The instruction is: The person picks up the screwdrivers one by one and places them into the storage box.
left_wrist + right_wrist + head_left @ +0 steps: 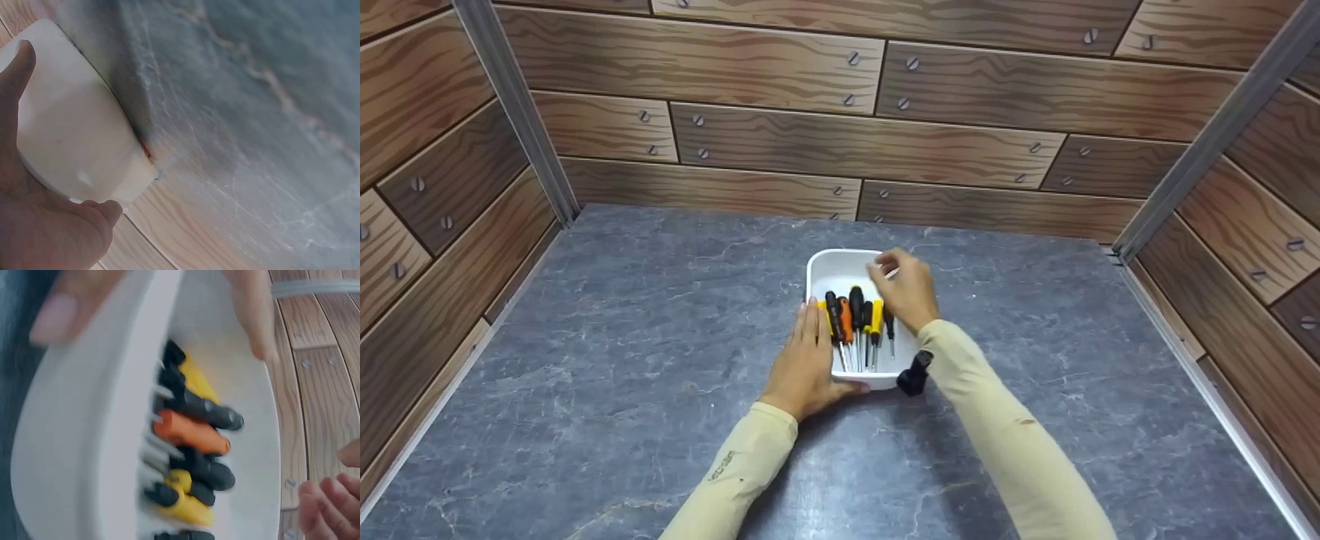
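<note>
A white plastic tray (pixel 834 268) holds several screwdrivers lying side by side, handles toward the far end and metal shafts toward me. Among them are an orange-handled screwdriver (pixel 845 318), a yellow-handled one (pixel 877 319) and a thick black-handled one (pixel 856 303). My left hand (pixel 802 375) grips the tray's near left corner, fingers along the left side and thumb across the near wall. Above the tray's right side hovers my right hand (pixel 906 291), fingers loosely bent, with nothing seen in them. In the right wrist view, its fingers (pixel 326 506) show past the tray's rim.
The tray stands on a dark marbled tabletop (pixel 660 315). Wood-patterned panels (pixel 780 135) close off the back and both sides, with metal posts at the corners. A small black device (pixel 915 373) is worn at my right wrist.
</note>
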{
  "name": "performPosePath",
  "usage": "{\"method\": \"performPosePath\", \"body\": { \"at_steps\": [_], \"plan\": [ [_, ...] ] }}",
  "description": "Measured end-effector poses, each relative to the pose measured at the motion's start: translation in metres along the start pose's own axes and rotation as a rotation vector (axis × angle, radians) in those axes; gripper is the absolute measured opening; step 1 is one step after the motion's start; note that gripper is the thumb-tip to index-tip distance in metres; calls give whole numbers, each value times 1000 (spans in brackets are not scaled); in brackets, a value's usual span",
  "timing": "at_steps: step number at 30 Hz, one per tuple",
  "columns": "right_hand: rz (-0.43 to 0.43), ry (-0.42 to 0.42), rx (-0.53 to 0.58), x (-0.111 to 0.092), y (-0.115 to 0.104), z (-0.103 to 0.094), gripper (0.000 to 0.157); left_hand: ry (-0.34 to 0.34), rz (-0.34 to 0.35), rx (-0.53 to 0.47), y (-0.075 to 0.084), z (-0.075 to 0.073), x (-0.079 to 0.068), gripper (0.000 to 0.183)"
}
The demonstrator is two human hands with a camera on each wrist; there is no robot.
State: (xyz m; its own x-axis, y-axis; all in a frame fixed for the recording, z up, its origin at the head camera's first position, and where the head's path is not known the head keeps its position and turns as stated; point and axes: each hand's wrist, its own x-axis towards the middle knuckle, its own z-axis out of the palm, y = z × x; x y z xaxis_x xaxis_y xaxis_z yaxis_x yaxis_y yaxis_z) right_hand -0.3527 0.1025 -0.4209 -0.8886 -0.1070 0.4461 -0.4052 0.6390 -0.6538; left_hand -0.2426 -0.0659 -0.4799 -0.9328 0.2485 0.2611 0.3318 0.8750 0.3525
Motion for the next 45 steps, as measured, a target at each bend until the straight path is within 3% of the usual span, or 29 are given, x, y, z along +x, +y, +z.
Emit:
{"method": "performPosePath", "body": {
  "at_steps": [5, 11, 15, 20, 25, 32, 40, 45],
  "plan": [
    [20, 107, 29, 4, 19, -12, 15, -13, -18, -10, -2, 0, 0, 135],
    [89, 132, -5, -3, 45, -22, 17, -14, -22, 0, -1, 1, 0, 134],
    [151, 108, -55, -9, 63, -23, 19, -22, -22, 2, 0, 0, 1, 134],
    [254, 17, -106, -17, 77, -16, 25, -28, -25, 13, -1, 0, 0, 134],
    [295, -64, -133, -20, 86, -8, 32, -33, -31, 9, -1, 1, 0, 134],
    [261, -93, -129, -21, 94, -2, 38, 14, -7, 3, 1, 1, -1, 134],
    [174, -100, -154, -20, 101, 2, 33, -17, -24, 12, 1, 0, 0, 134],
    [164, -145, -184, -19, 101, 1, 31, -8, -16, 22, 1, 1, -1, 133]
  ]
}}
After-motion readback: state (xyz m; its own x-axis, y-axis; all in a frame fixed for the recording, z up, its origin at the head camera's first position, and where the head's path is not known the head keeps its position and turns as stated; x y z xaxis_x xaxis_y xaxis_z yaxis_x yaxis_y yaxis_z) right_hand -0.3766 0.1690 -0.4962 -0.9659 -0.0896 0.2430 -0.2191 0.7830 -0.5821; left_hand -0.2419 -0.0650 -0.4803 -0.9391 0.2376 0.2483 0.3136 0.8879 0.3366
